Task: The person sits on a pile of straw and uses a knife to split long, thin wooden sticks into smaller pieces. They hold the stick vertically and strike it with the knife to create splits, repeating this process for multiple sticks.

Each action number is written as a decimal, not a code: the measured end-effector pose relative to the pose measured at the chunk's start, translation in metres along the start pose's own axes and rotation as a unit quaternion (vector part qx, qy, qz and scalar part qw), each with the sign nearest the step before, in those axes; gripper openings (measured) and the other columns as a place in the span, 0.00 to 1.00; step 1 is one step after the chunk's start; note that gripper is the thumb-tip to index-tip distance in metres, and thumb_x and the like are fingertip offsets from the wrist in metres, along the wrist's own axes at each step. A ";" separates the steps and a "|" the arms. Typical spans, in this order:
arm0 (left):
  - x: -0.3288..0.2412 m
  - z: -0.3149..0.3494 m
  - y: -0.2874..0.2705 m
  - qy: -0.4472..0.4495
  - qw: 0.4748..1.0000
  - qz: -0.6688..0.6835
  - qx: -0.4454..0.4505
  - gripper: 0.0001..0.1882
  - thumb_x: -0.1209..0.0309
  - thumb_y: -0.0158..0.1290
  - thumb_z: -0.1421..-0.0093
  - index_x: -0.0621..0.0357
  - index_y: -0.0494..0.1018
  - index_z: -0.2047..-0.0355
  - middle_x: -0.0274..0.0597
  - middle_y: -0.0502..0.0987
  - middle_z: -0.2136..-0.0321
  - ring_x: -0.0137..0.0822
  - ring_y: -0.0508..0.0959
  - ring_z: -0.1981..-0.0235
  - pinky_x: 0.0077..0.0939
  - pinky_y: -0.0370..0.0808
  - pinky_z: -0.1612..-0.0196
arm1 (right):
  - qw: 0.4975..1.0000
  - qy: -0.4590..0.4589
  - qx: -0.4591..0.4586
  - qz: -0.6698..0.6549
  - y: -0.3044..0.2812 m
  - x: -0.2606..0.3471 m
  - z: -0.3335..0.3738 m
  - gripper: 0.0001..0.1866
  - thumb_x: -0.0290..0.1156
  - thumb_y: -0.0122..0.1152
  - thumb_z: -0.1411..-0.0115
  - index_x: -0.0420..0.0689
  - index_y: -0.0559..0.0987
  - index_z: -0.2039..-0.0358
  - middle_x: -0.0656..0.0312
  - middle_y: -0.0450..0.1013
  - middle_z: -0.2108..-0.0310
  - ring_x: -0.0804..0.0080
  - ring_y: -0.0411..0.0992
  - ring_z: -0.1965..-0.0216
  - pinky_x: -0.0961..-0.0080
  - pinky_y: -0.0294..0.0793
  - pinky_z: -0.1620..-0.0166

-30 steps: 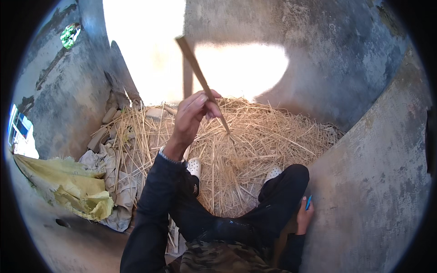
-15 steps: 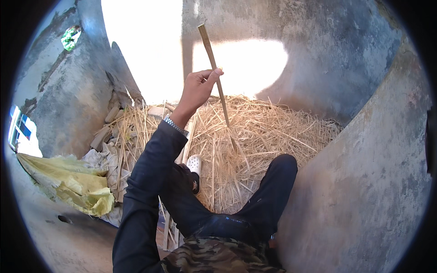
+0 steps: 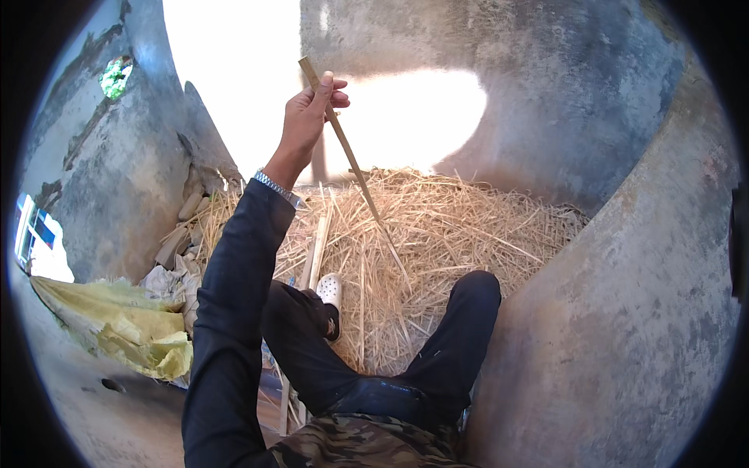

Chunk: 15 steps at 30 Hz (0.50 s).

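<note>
My left hand point(image 3: 306, 117) reaches out in front of me, closed around the upper part of a long thin wooden stick point(image 3: 351, 160). A short piece of the stick pokes up past my thumb. Its long lower part slants down and to the right, and the tip lies over the heap of dry straw point(image 3: 484, 226); I cannot tell whether it touches. A dark sleeve and a silvery wristband cover that arm and wrist. Of my right hand nothing is visible.
Rough concrete walls point(image 3: 608, 312) close in the space, with bright sunlight on the far one. At left lie a crumpled yellow sheet point(image 3: 117, 316) and rubble. Wooden strips point(image 3: 319, 249) lie near my foot in a white clog point(image 3: 330, 290).
My left hand has moved up and to the left, still holding the stick. It now grips nearer the stick's upper end, and the stick leans more.
</note>
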<state>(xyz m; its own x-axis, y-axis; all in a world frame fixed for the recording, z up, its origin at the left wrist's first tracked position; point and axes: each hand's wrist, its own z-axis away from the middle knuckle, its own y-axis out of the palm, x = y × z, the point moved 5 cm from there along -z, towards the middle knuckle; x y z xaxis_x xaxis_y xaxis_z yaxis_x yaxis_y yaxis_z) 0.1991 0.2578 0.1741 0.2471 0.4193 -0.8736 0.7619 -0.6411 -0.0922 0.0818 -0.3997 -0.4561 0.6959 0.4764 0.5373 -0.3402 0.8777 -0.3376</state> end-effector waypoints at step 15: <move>0.003 -0.022 -0.002 -0.051 0.933 0.312 0.173 0.33 0.31 0.31 0.41 0.41 0.49 0.90 0.21 0.45 0.93 0.20 0.47 0.91 0.17 0.47 0.85 | 0.979 0.017 0.102 -0.173 -0.023 0.018 0.016 0.10 0.29 0.58 0.45 0.41 0.76 0.62 0.54 0.73 0.77 0.60 0.74 0.77 0.68 0.74 0.72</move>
<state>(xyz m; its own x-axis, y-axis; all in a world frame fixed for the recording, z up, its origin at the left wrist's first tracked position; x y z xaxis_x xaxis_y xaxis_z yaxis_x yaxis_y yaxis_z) 0.2114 0.2745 0.1825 0.5064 -0.1576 -0.8478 0.2455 -0.9161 0.3170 0.0920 -0.4100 -0.4261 0.8115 0.1487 0.5651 -0.1959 0.9804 0.0232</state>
